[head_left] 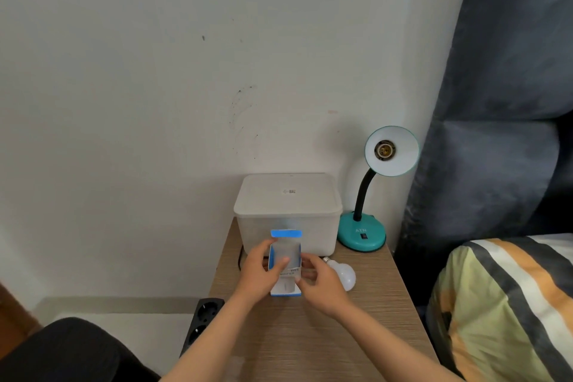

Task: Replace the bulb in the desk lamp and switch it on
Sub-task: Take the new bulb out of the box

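A teal desk lamp (362, 234) stands at the back right of the wooden bedside table (356, 319). Its shade (400, 161) faces me, and the socket (384, 150) holds no bulb. A white bulb (344, 274) lies on the table, its screw base pointing left and back. Both hands hold a small blue and white bulb box (286, 257) with its top flap open. My left hand (259, 273) grips the box's left side. My right hand (319, 282) holds its lower right part, just left of the loose bulb. I cannot tell what is inside the box.
A translucent lidded plastic container (288, 211) stands at the back of the table, behind the box. A black power strip (201, 322) lies on the floor to the left. A striped bed cover (511, 304) and a dark headboard (496, 102) are on the right.
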Demonstrator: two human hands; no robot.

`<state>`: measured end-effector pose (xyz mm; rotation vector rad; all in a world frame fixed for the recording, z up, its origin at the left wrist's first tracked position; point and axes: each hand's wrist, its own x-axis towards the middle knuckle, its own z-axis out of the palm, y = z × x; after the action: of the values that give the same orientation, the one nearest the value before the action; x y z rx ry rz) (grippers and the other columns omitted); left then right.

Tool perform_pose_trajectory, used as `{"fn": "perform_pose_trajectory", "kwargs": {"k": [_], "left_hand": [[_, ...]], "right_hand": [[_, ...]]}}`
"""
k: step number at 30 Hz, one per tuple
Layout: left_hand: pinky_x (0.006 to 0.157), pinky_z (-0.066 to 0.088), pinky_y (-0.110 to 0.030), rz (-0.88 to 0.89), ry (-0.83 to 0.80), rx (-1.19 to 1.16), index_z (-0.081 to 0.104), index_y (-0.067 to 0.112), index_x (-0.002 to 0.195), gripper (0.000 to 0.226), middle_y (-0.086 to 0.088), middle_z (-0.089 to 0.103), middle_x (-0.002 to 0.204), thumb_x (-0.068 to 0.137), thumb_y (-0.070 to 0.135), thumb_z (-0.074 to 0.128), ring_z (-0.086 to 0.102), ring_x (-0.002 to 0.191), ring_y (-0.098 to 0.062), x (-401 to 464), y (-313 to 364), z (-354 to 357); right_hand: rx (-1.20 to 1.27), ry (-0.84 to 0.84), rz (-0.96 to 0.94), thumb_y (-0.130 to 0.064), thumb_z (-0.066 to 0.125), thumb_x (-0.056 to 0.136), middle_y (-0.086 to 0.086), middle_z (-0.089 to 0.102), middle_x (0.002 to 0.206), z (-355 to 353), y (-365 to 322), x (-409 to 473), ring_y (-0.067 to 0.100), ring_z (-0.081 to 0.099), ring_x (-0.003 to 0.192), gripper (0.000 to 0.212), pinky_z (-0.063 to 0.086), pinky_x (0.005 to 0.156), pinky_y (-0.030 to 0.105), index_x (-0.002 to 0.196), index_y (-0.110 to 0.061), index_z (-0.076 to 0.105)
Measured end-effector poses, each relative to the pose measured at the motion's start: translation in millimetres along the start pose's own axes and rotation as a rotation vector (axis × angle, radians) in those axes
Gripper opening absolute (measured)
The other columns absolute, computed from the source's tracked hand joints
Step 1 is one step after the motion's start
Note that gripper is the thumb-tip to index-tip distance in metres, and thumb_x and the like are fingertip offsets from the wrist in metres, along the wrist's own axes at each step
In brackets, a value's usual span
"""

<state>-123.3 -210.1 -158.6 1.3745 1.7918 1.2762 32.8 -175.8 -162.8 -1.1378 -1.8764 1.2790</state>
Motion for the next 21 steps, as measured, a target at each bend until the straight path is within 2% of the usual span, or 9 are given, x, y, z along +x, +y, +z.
{"fn": "perform_pose_trajectory", "kwargs": {"k": [4, 7, 10, 14, 17, 21], "left_hand": [[0.098, 0.047, -0.029, -0.006, -0.181, 0.039, 0.027, 0.037, 0.143, 0.076, 0.014, 0.039, 0.138, 0.081, 0.03, 0.07, 0.047, 0.121, -0.01, 8.1, -7.5, -15.6], [0.086, 0.051, -0.022, -0.023, -0.257, 0.042, 0.023, 0.033, 0.145, 0.081, 0.007, 0.034, 0.15, 0.081, 0.021, 0.071, 0.056, 0.115, -0.016, 17.4, -11.4, -24.4], [0.081, 0.052, -0.021, -0.044, -0.308, 0.057, 0.023, 0.035, 0.145, 0.086, 0.006, 0.038, 0.146, 0.077, 0.023, 0.075, 0.064, 0.098, -0.016, 22.9, -11.0, -28.3], [0.073, 0.053, -0.018, -0.081, -0.354, 0.009, 0.024, 0.031, 0.146, 0.094, 0.004, 0.044, 0.139, 0.071, 0.012, 0.079, 0.067, 0.073, -0.008, 27.5, -13.7, -32.4], [0.072, 0.052, -0.016, -0.089, -0.366, 0.017, 0.026, 0.033, 0.144, 0.096, 0.004, 0.046, 0.136, 0.069, 0.011, 0.081, 0.068, 0.074, -0.009, 30.5, -16.0, -34.9], [0.07, 0.051, -0.014, -0.091, -0.379, 0.037, 0.026, 0.034, 0.145, 0.096, 0.007, 0.047, 0.134, 0.069, 0.013, 0.081, 0.068, 0.074, -0.007, 31.0, -14.6, -36.5]], "right_hand": [[-0.094, 0.032, -0.018, -0.014, 0.06, 0.088, 0.0, 0.06, 0.117, -4.0, -5.4, 6.0, 0.01, 0.059, 0.102, 0.042, 0.051, 0.089, 0.023, 0.128, -0.016, 0.048], [-0.23, 0.13, -0.081, -0.018, 0.06, 0.087, 0.002, 0.059, 0.121, -6.4, -11.9, 15.2, 0.011, 0.057, 0.104, 0.041, 0.048, 0.088, 0.021, 0.127, -0.013, 0.05], [-0.321, 0.176, -0.149, -0.023, 0.06, 0.087, -0.001, 0.059, 0.118, -7.3, -20.7, 27.9, 0.013, 0.058, 0.1, 0.042, 0.045, 0.083, 0.02, 0.127, -0.014, 0.051], [-0.556, 0.013, -0.105, -0.035, 0.066, 0.079, 0.001, 0.063, 0.113, -5.6, -28.5, 49.1, 0.018, 0.058, 0.105, 0.048, 0.049, 0.085, 0.03, 0.122, -0.017, 0.054], [-0.768, -0.122, -0.047, -0.039, 0.07, 0.074, 0.004, 0.064, 0.112, -3.5, -40.2, 60.4, 0.021, 0.059, 0.103, 0.05, 0.05, 0.081, 0.033, 0.115, -0.014, 0.057], [-0.877, -0.158, -0.016, -0.038, 0.073, 0.071, 0.006, 0.064, 0.107, 2.2, -47.1, 70.7, 0.023, 0.059, 0.098, 0.048, 0.049, 0.079, 0.034, 0.109, -0.013, 0.058]]}}
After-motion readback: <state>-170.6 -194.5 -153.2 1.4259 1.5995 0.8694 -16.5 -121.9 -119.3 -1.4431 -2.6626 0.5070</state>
